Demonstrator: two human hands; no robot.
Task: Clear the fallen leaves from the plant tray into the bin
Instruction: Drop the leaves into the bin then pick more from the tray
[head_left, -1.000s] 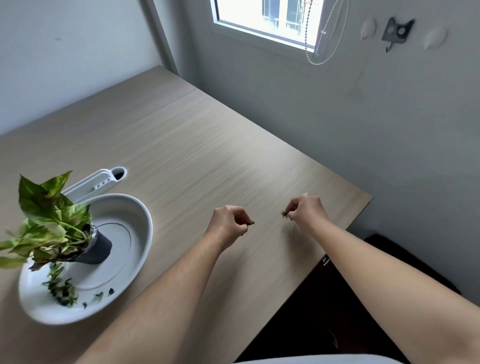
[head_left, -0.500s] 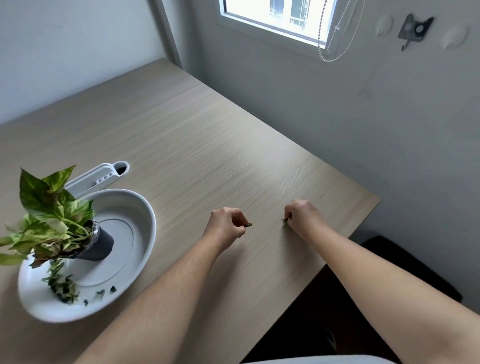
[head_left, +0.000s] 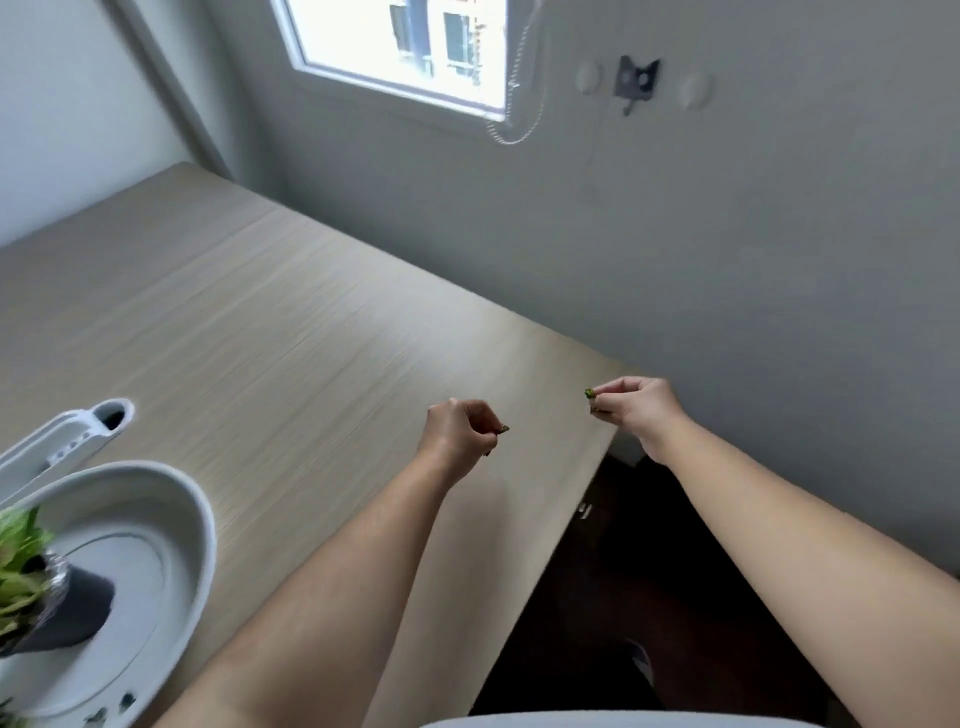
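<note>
I had both hands out over the right end of the pale wood-grain worktop (head_left: 270, 332), well apart from each other. My left hand (head_left: 457, 434) was curled, its fingertips pinched shut on a small dark-green leaf scrap (head_left: 503, 428) that poked out toward the right. My right hand (head_left: 636, 410) sat farther right, at the worktop's right edge, thumb and forefinger clamped on a second small green leaf bit (head_left: 589, 393) that pointed left. The two scraps faced each other across a gap of bare wood.

Down at the near left lay the white oval plastic plant tray (head_left: 200, 535), cut off by the frame. Inside it a dark grey pot (head_left: 72, 610) leaned over, with green foliage (head_left: 18, 566) spilling off the left edge. A few dark leaf crumbs (head_left: 124, 701) lay on the tray floor near its near rim. Just behind the tray rested a white plastic handled piece (head_left: 62, 447) with a dark hole at its far end. Below the worktop's right edge the floor was dark; I could not make out a bin there.
</note>
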